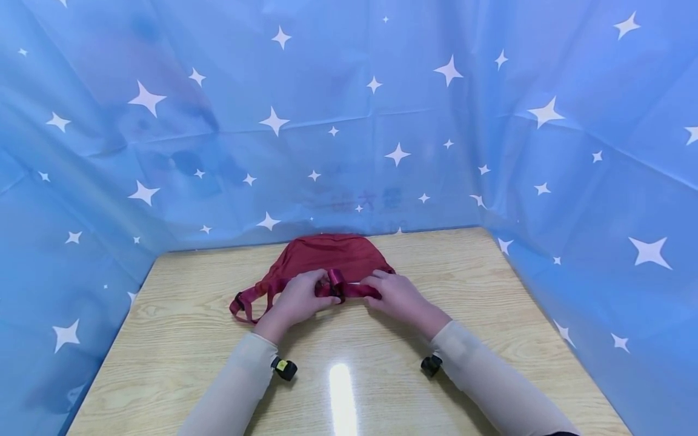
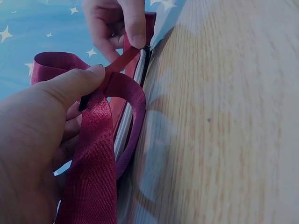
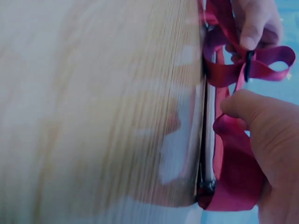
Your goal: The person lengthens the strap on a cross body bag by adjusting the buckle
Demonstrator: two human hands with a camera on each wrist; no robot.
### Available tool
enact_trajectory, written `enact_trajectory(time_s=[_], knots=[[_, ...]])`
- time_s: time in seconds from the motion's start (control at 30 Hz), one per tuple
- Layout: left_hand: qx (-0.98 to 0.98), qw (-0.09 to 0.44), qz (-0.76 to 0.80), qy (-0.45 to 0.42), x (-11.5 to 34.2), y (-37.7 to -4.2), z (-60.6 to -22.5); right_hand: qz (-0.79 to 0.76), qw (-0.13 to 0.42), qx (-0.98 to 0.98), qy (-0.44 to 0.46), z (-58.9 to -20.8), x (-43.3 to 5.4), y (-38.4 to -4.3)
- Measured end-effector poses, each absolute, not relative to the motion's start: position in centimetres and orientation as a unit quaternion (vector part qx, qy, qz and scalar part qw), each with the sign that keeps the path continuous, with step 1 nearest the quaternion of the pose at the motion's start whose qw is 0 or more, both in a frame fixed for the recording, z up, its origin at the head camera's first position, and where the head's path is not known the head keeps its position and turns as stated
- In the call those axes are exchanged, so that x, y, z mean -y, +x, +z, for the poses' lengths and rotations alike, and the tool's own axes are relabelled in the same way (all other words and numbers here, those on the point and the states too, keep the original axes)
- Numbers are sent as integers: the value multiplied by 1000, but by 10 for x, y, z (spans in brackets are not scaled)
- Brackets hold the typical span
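Observation:
A dark red fabric bag (image 1: 335, 254) lies at the table's far edge, its front side toward me. My left hand (image 1: 302, 297) pinches the bag's red webbing strap at a black slider buckle (image 3: 248, 65), thumb on top. From that buckle a loop of strap (image 2: 58, 63) sticks out, and a second bend of webbing curves beside it. To the right, my right hand (image 1: 398, 297) grips the same strap between thumb and fingers, with a short stretch running between both hands. A pale zipper edge (image 2: 126, 126) of the bag shows behind the strap in the left wrist view.
More strap with another black buckle (image 1: 239, 301) lies left of the bag on the wooden table (image 1: 180, 363). A blue curtain with white stars (image 1: 349, 121) hangs behind the table and along its sides. Wrist cameras (image 1: 285, 368) sit on both forearms.

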State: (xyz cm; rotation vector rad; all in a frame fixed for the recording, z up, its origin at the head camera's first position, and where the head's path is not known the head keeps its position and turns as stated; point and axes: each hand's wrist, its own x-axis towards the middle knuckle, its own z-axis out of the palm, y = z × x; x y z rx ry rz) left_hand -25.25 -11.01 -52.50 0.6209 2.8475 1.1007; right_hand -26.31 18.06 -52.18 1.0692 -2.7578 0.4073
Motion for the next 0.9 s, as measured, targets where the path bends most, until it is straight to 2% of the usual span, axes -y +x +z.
enact_trajectory(time_s=[0.67, 0.8, 0.9], knots=[[-917, 16, 356, 180, 115, -253, -520, 69, 158, 918, 356, -522, -209, -263], [-915, 13, 360, 180, 117, -254, -523, 58, 163, 918, 358, -525, -204, -261], [-914, 7, 361, 183, 117, -254, -523, 66, 144, 920, 359, -525, -192, -257]])
